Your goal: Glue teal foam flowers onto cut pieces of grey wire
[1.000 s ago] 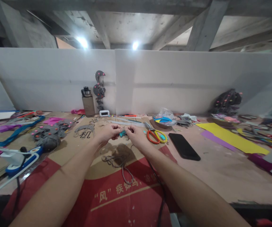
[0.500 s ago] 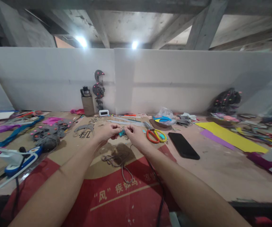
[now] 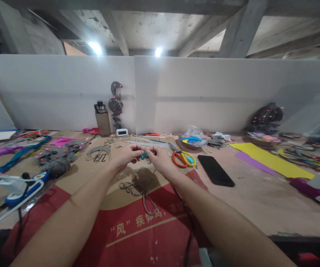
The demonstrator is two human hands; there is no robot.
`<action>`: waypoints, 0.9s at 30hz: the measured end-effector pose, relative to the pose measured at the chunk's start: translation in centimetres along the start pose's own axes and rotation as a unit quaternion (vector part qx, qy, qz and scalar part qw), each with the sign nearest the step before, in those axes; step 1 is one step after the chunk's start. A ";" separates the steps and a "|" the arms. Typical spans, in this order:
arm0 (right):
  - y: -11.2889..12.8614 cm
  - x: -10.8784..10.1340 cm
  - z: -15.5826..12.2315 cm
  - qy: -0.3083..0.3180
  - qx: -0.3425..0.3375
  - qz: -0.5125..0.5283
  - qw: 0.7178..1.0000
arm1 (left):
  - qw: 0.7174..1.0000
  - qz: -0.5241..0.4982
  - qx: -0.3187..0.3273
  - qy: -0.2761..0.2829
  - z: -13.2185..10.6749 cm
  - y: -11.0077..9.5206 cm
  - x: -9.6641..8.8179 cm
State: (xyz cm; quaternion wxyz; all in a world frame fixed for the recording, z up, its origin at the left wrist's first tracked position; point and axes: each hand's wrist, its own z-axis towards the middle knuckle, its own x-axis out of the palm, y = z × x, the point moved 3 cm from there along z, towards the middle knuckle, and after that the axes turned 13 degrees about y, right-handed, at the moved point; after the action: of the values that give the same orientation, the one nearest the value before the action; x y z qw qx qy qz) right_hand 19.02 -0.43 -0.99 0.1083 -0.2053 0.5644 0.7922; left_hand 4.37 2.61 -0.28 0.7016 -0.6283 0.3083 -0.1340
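Observation:
My left hand (image 3: 130, 155) and my right hand (image 3: 157, 156) meet above the cardboard, fingertips pinched close together. Between them is a small teal piece (image 3: 143, 156) with some grey strands, mostly hidden by the fingers. Both hands are closed on it; its exact kind is too small to make out. Below them a loose grey cord (image 3: 132, 188) lies in loops on the red and brown cardboard sheet (image 3: 137, 237). Just right of my right hand rest scissors (image 3: 182, 157) with red and yellow handles.
A black phone (image 3: 215, 170) lies right of the scissors. Behind are a bowl (image 3: 192, 143) with a plastic bag, a bottle (image 3: 102, 120) and a small white clock (image 3: 121, 132). Grey felt pieces (image 3: 61, 155) and a blue power strip (image 3: 28, 189) are left; yellow sheets (image 3: 271, 161) lie right.
The teal piece shows less between my fingertips and looks slightly turned. Both hands stay in nearly the same place.

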 end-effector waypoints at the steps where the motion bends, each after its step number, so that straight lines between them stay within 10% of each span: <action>1: 0.1 -0.1 -0.1 -0.002 -0.003 -0.014 1.000 | 1.000 0.001 0.001 0.000 0.0 0.0 0.0; 27: 0.4 0.1 -0.5 -0.027 -0.012 -0.104 0.994 | 1.000 0.014 -0.001 -0.024 -0.2 -0.8 0.4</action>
State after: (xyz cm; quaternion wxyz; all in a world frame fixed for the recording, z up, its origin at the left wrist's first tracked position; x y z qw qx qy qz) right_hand 18.87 -1.06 -0.82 0.2026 -0.2425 0.5274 0.7887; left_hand 4.72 2.02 0.34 0.7096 -0.6279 0.3006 -0.1088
